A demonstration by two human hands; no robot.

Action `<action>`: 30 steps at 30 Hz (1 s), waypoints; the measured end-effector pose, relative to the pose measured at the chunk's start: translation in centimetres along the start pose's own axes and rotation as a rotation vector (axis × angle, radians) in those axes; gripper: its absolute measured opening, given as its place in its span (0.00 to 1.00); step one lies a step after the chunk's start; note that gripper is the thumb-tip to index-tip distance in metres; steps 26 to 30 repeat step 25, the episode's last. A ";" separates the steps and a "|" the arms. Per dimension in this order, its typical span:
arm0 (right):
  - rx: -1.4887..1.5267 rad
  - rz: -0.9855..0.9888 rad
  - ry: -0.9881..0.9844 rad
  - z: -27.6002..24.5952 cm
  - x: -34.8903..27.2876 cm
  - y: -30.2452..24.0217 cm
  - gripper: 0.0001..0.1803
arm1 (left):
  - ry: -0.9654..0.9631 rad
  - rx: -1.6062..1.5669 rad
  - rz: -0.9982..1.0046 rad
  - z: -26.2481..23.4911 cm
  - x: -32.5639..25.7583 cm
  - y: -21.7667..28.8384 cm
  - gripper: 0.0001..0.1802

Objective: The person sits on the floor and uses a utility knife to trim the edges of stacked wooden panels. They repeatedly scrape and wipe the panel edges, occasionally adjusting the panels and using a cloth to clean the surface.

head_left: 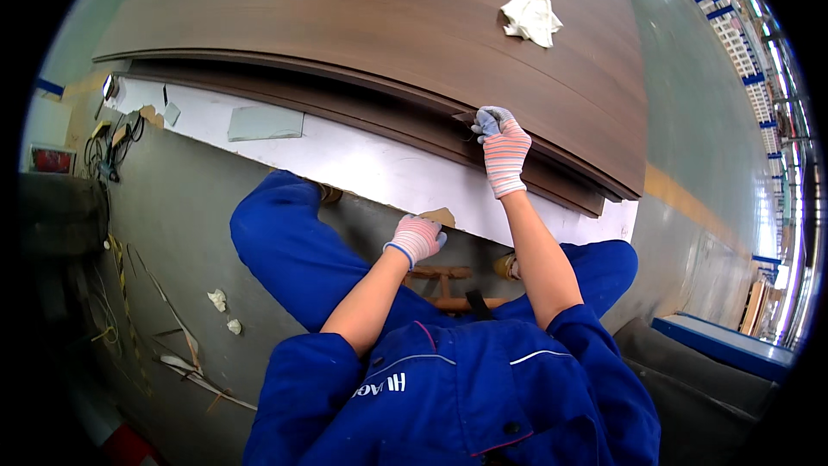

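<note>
Both my hands wear white gloves with orange-red stripes. My right hand [502, 142] is closed in a pinch at the near edge of a large dark brown wood-grain panel [371, 17]. From its fingertips a thin, dark flat piece [466, 117] points left along that edge. Lower down, my left hand [417, 238] is closed, its fingers curled and mostly hidden. It lies at the near edge of a white sheet [345, 151], beside a torn brown patch [438, 217]. Under the top panel, another brown panel [379, 122] shows across a dark gap.
A crumpled white cloth [531, 15] lies on the panel. A grey rectangular plate [266, 123] rests on the white sheet. Cables [116, 151], strips [185, 354] and paper scraps [217, 300] litter the floor at left. A wooden stool [444, 276] shows between my legs.
</note>
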State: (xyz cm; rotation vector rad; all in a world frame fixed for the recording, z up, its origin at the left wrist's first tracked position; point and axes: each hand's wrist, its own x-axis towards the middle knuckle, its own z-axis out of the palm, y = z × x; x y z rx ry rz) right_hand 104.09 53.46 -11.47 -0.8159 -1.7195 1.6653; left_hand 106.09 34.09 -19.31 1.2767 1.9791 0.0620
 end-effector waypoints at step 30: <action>-0.051 0.069 -0.161 -3.0 -9.4 -0.6 0.13 | 0.193 -1.668 0.250 -3.8 1.9 -0.8 0.45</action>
